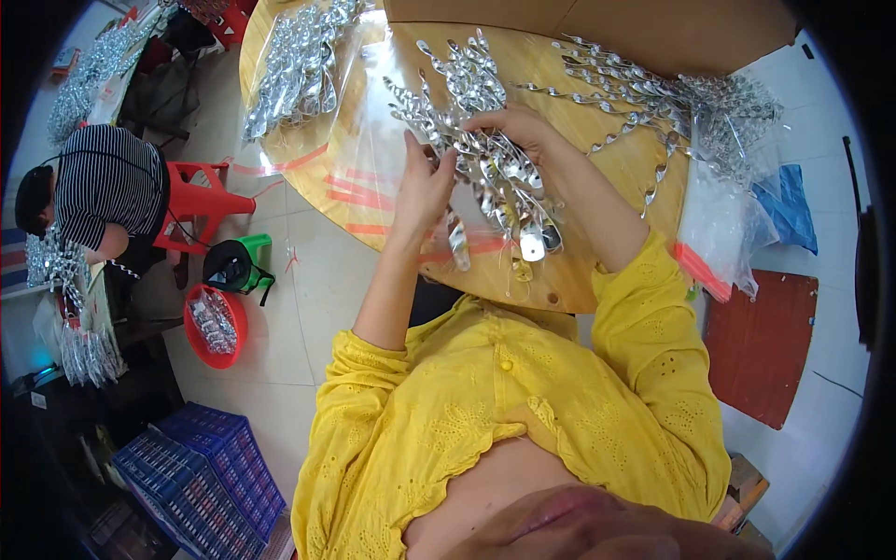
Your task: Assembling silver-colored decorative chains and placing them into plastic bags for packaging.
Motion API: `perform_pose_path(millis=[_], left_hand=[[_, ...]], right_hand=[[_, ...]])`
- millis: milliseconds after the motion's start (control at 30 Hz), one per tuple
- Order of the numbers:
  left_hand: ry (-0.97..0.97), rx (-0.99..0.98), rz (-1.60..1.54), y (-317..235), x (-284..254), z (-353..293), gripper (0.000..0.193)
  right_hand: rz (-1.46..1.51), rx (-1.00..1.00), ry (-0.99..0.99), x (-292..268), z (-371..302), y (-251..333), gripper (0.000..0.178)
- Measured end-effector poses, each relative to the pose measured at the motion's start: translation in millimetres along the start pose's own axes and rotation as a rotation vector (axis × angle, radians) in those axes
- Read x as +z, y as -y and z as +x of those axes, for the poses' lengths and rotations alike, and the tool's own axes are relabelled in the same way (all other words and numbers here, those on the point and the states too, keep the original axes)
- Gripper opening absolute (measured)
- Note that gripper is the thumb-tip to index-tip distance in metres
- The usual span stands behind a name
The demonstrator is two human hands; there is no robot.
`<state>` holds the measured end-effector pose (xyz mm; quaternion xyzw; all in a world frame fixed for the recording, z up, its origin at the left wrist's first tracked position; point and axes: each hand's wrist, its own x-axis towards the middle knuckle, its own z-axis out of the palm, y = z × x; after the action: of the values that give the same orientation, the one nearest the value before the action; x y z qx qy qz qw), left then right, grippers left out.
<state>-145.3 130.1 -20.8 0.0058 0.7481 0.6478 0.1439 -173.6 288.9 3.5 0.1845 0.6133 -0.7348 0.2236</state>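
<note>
A bundle of shiny silver twisted strips [499, 173] is between my two hands above the wooden table. My right hand [519, 129] is closed over the upper part of the bundle from the right. From the left, my left hand [427, 185] holds strips at the bundle's side, its thumb and forefinger around them; its other fingers are partly hidden. The wide lower ends of the strips hang toward me, with thin threads among them. Just beyond my hands lies another cluster of silver strips [474, 79].
The round wooden table [569, 285] carries clear plastic bags with red edges [359, 191]. A silver strip pile [303, 65] lies far left, and loose strips [635, 84] lie right. A cardboard box [597, 33] stands behind. A co-worker [107, 182] bends at the left, near a red stool [201, 201].
</note>
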Motion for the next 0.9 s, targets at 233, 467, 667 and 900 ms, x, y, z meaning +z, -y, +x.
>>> perform_pose_path(millis=[233, 467, 667, 900], left_hand=[[0.08, -0.045, -0.629, 2.4, 16.7, 3.4, 0.046], [0.153, 0.008, -0.799, -38.1, 8.5, -16.9, 0.035], [0.152, 0.561, 0.003, -98.0, 5.8, -43.3, 0.095], [0.43, 0.544, -0.038, -72.3, 8.4, -19.2, 0.092]], right_hand=[[0.373, 0.069, 0.133, 11.5, 9.0, -16.0, 0.018], [0.045, -0.221, -0.026, 37.4, -50.0, 0.7, 0.036], [0.167, -0.758, 0.141, 38.2, -99.4, 13.9, 0.053], [-0.052, -0.614, 0.089, 13.1, -100.9, 7.4, 0.062]])
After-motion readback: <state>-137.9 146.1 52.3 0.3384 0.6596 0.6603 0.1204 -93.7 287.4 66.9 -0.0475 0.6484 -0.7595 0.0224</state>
